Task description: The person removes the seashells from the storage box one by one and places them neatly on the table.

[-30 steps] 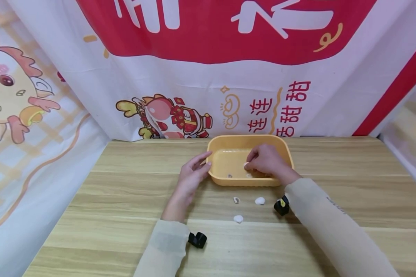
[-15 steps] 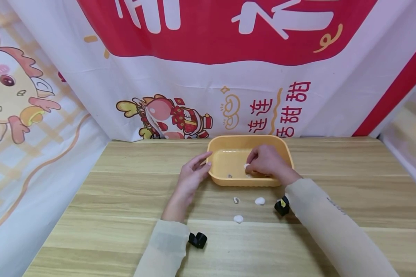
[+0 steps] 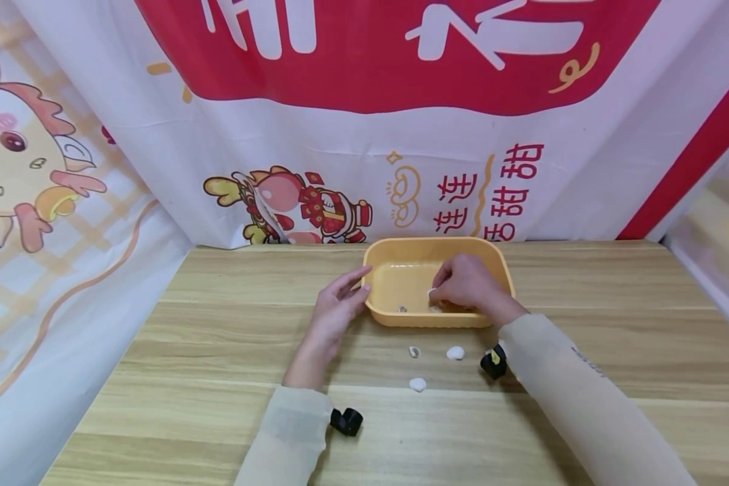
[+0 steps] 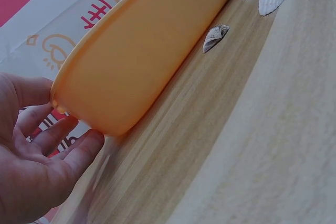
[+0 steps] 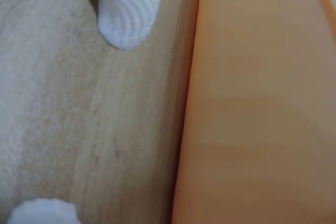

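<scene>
My right hand [image 3: 464,282], virtually unmoved over the last second, pinches a white shell [image 3: 431,292] low inside the yellow tray [image 3: 434,320], so it remains unreleased, while my left hand [image 3: 335,307], fingers relaxed, touches the tray's left end.

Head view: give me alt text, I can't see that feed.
The right hand reaches into a yellow tub, apparently pinching a small white piece, while the left hand touches the tub's left end. Three shells lie on the wooden table in front; a printed red-and-white cloth hangs behind.
</scene>
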The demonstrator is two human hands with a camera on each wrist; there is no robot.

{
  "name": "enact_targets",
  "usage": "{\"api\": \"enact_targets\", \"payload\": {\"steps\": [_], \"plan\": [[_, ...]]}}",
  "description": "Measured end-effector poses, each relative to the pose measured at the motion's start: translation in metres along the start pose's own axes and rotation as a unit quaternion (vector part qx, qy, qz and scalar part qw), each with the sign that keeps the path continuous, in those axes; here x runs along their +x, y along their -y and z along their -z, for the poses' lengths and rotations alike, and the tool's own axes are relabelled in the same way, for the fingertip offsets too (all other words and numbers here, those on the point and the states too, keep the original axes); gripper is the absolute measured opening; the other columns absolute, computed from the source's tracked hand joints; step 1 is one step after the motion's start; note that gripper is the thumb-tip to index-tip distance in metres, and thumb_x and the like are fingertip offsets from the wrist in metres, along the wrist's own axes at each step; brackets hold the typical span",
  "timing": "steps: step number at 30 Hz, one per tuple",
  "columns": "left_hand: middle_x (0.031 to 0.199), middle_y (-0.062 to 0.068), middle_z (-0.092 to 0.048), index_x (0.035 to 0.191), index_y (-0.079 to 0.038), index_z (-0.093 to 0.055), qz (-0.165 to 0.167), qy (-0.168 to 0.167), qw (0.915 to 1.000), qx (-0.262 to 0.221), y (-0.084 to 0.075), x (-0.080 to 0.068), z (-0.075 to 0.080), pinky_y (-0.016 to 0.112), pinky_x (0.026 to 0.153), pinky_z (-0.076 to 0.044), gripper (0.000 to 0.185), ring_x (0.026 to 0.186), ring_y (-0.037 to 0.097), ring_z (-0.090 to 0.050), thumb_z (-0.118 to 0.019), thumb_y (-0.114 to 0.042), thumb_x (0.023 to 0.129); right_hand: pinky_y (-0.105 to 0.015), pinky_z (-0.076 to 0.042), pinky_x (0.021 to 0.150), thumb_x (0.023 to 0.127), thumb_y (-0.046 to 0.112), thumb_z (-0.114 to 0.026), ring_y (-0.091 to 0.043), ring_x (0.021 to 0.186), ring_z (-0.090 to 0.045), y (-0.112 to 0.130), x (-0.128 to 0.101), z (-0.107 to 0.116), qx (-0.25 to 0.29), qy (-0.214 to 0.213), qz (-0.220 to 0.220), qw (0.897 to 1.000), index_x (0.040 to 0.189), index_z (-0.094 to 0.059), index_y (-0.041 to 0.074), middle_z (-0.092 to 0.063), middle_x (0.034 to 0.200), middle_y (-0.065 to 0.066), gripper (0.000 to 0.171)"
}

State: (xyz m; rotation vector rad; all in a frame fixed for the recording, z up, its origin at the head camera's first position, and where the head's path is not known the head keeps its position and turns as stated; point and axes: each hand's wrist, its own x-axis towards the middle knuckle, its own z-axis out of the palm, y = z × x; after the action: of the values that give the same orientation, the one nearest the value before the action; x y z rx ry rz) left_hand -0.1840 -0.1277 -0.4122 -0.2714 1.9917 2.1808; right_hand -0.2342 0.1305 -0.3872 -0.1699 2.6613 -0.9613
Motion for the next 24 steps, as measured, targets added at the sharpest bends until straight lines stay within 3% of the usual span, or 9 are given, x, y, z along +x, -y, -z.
{"api": "enact_targets", "payload": {"steps": [10,16,24], "plan": [[0.167,-0.001,-0.049,0.141,-0.028,-0.070,-0.001,0.002,1.0000,0.002,0.001,-0.001,-0.001,0.039,0.122,-0.051,0.039,0.151,0.025,-0.051,-0.069,-0.013,0.105,-0.029,-0.053,0.067,0.089,0.024,-0.086,-0.023,0.083,-0.063,-0.001,-0.001,0.001,0.024,0.002,-0.013,1.000,0.095,-0.079,0.012,-0.074,0.090,-0.007,0.015],[0.167,0.000,-0.048,0.142,-0.027,-0.070,-0.002,0.002,1.0000,0.001,0.000,0.000,-0.001,0.040,0.123,-0.051,0.040,0.152,0.026,-0.050,-0.068,-0.013,0.106,-0.029,-0.056,0.066,0.091,0.022,-0.084,-0.024,0.082,-0.064,0.001,-0.004,0.006,0.067,-0.019,0.013,0.997,0.099,-0.079,0.011,-0.075,0.093,-0.008,0.015],[0.167,0.001,-0.048,0.141,-0.028,-0.070,-0.002,-0.001,1.0000,-0.001,0.000,-0.001,0.000,0.038,0.122,-0.051,0.039,0.151,0.025,-0.052,-0.069,-0.013,0.105,-0.029,-0.057,0.068,0.090,0.028,-0.086,-0.022,0.083,-0.066,0.013,-0.019,0.026,0.068,-0.042,0.031,0.996,0.102,-0.079,0.011,-0.075,0.094,-0.007,0.022]]}}
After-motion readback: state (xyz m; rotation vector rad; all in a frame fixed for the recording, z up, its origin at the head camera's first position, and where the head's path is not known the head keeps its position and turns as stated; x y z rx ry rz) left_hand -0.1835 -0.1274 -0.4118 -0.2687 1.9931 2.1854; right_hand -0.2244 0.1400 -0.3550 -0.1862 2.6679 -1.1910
